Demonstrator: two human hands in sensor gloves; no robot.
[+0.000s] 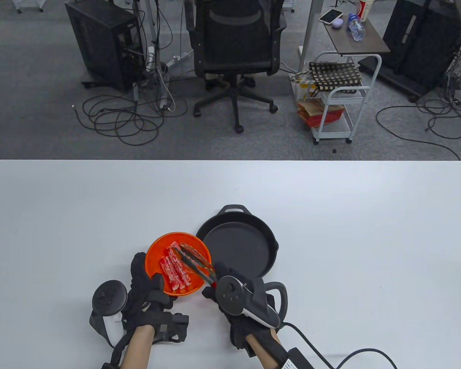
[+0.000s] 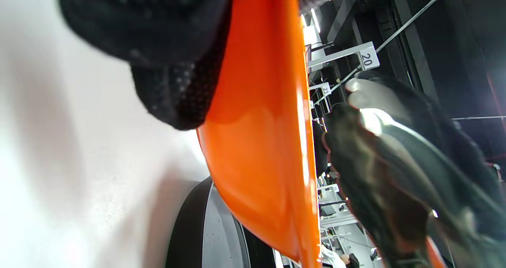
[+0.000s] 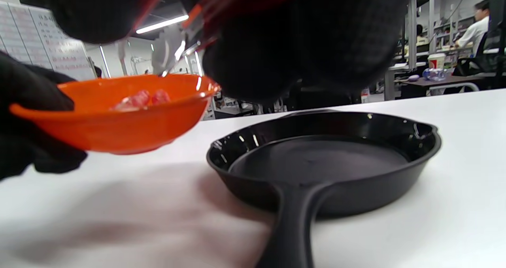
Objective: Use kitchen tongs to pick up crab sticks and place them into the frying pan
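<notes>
An orange bowl (image 1: pixel 194 246) with several red-and-white crab sticks (image 1: pixel 173 271) stands just left of the black frying pan (image 1: pixel 240 246). My left hand (image 1: pixel 150 280) holds the bowl by its near-left rim, and its fingers (image 2: pixel 174 70) lie against the bowl's underside (image 2: pixel 257 141). My right hand (image 1: pixel 215 284) grips the red-handled tongs (image 1: pixel 196 263) by their back end. The tong tips (image 3: pixel 170 50) reach into the bowl (image 3: pixel 118 121) over the crab sticks (image 3: pixel 142 98), slightly apart. I cannot tell whether they pinch a stick. The pan (image 3: pixel 324 157) is empty.
The pan's long handle (image 3: pixel 290 224) points toward me under my right hand, and its small loop handle (image 1: pixel 233 208) faces away. White table (image 1: pixel 349 230) spreads all around. A cable (image 1: pixel 330 357) trails from my right wrist. An office chair (image 1: pixel 236 50) and a cart (image 1: pixel 338 96) stand beyond the table.
</notes>
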